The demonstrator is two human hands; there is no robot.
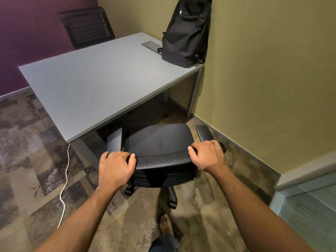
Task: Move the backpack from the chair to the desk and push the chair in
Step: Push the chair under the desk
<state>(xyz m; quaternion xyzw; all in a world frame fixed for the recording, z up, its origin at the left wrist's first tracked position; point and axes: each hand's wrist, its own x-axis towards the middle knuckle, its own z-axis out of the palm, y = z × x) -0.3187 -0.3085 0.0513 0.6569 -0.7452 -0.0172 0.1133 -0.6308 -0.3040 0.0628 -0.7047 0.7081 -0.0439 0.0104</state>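
A black backpack (185,33) stands upright on the far right corner of the grey desk (94,82), leaning against the yellow wall. A black office chair (160,140) on castors stands in front of the desk's near edge, its seat partly under the desktop. Its seat is bare. My left hand (116,168) grips the left end of the chair's mesh backrest top. My right hand (207,153) grips the right end of the same backrest top.
The yellow wall (263,79) runs close along the chair's right side. A white cable (66,170) trails over the patterned carpet left of the chair. A second black chair (87,26) stands behind the desk. A cable hatch (151,45) sits in the desktop.
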